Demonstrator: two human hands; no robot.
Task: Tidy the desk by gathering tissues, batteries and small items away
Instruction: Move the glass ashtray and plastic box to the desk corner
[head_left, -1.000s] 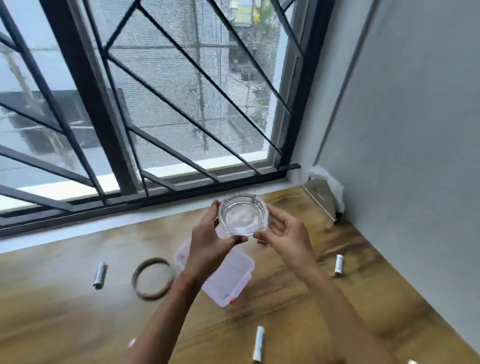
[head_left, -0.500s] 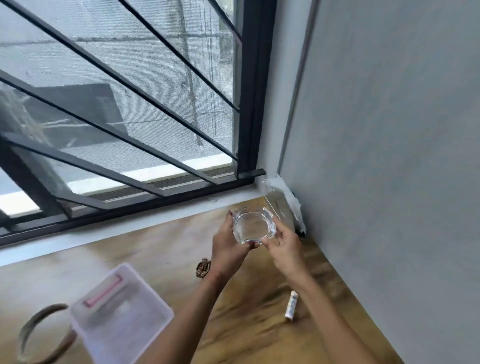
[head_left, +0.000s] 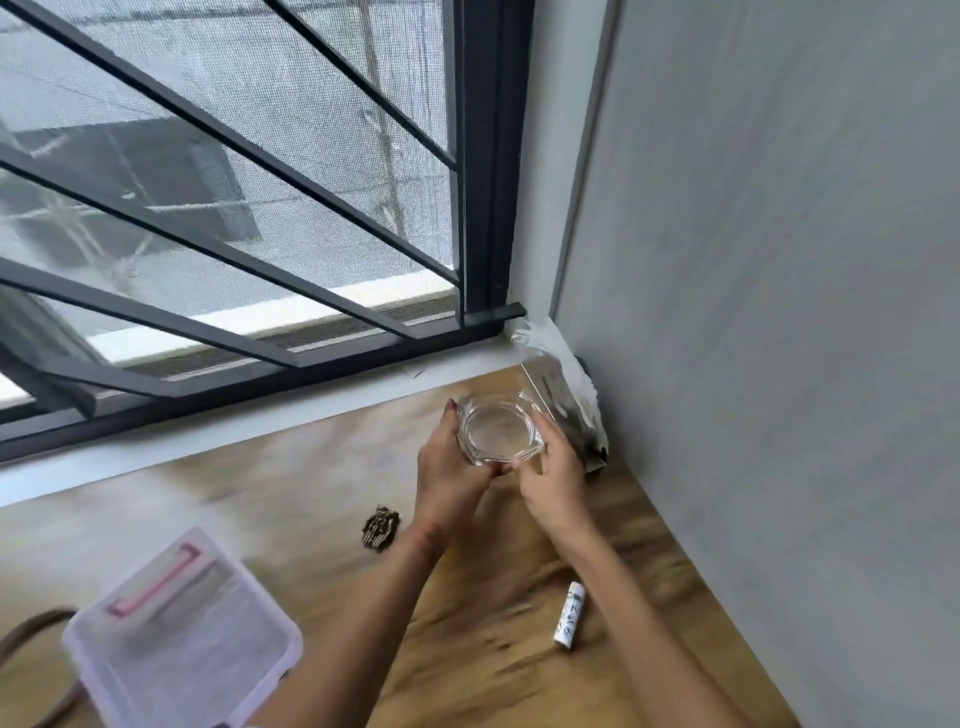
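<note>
A clear glass ashtray (head_left: 497, 432) is held between both hands near the far right corner of the wooden desk (head_left: 322, 483). My left hand (head_left: 451, 470) grips its left side and my right hand (head_left: 551, 470) grips its right side. Just behind it stands a silvery tissue pack (head_left: 571, 410) with white tissue showing, against the wall. A white battery (head_left: 570, 614) lies on the desk to the right of my right forearm. A clear plastic box (head_left: 182, 639) with a pink clip sits at the lower left.
A small brown patterned item (head_left: 381, 528) lies on the desk left of my left wrist. Part of a brown ring (head_left: 31, 631) shows at the left edge. A barred window (head_left: 234, 208) runs along the back and a grey wall (head_left: 779, 312) closes the right side.
The view swung right and both hands carried the ashtray toward the far right corner, up to the tissue pack. The plastic box and ring slid to the lower left of the view.
</note>
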